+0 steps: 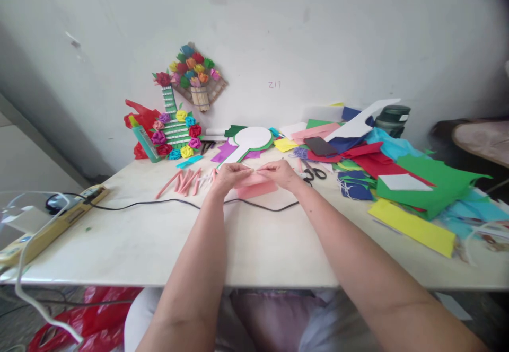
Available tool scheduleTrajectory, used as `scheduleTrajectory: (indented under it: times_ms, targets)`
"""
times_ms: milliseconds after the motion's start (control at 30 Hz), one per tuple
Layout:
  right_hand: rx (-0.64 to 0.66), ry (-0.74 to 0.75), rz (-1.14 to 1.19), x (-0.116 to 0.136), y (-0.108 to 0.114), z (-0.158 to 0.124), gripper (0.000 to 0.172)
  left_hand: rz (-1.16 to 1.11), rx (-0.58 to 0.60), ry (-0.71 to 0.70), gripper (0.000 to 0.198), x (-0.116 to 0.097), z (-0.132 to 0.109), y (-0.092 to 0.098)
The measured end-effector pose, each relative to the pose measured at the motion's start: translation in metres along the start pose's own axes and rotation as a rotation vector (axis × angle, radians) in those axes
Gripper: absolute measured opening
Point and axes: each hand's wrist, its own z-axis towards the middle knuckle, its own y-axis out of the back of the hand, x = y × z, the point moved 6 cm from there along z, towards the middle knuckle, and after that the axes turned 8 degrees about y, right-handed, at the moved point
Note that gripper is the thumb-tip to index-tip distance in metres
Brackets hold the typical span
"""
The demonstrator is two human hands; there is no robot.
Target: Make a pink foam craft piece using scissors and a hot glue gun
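Note:
My left hand (234, 176) and my right hand (280, 174) meet over the middle of the table, fingertips pinched together and almost touching. Whatever is between the fingertips is too small to make out. Just below them is a piece of pink paper (258, 190); whether it is held or only lies there I cannot tell. Several thin pink paper rolls (186, 181) lie loose left of my left hand. Close to my right hand rests a pair of black-handled scissors (316, 173). Behind both hands is a white round cutout with a handle (252, 138), edged in green.
A black cable (147, 202) crosses the table from a power strip (75, 214). Back left stand a glue bottle (145, 140) and a flower-covered guitar-shaped craft (177, 129). Coloured sheets (421, 182), a phone (320, 146) and a dark jar (392, 120) crowd the right.

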Motion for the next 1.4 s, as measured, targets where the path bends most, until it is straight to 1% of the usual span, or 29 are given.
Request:
scheduleTrajectory:
  times_ms: [100, 400, 600, 700, 867, 933, 1000, 1133, 1267, 1400]
  targets:
    - [-0.013, -0.042, 0.07, -0.001, 0.003, -0.001, 0.015, 0.007, -0.026, -0.001, 0.039, 0.002, 0.002, 0.003]
    - [-0.048, -0.17, 0.269, -0.008, 0.011, -0.003, 0.026, -0.021, -0.095, -0.02, 0.037, 0.008, 0.007, 0.01]
    - [-0.065, -0.188, 0.302, -0.012, 0.01, -0.003, 0.031, -0.073, -0.081, -0.039, 0.038, 0.01, 0.008, 0.012]
    - [-0.084, -0.181, 0.293, -0.012, 0.013, -0.004, 0.034, -0.089, -0.087, -0.037, 0.039, 0.012, 0.009, 0.014]
    - [-0.117, -0.263, 0.336, -0.017, 0.019, -0.006, 0.049, -0.1, -0.117, -0.029, 0.041, 0.012, 0.009, 0.018]
    - [-0.116, -0.281, 0.317, -0.018, 0.02, -0.006, 0.052, -0.085, -0.123, -0.035, 0.041, 0.011, 0.008, 0.018]
    - [-0.105, -0.258, 0.264, -0.017, 0.019, -0.005, 0.051, -0.071, -0.12, -0.049, 0.039, 0.009, 0.007, 0.016]
    - [-0.091, -0.184, 0.212, -0.015, 0.014, -0.002, 0.039, -0.065, -0.095, -0.057, 0.037, 0.009, 0.007, 0.013]
    - [-0.107, -0.213, 0.261, -0.018, 0.013, -0.003, 0.032, -0.069, -0.102, -0.049, 0.038, 0.01, 0.007, 0.014]
    - [-0.095, -0.232, 0.285, -0.018, 0.016, -0.004, 0.029, -0.131, -0.109, -0.056, 0.037, 0.011, 0.009, 0.016]
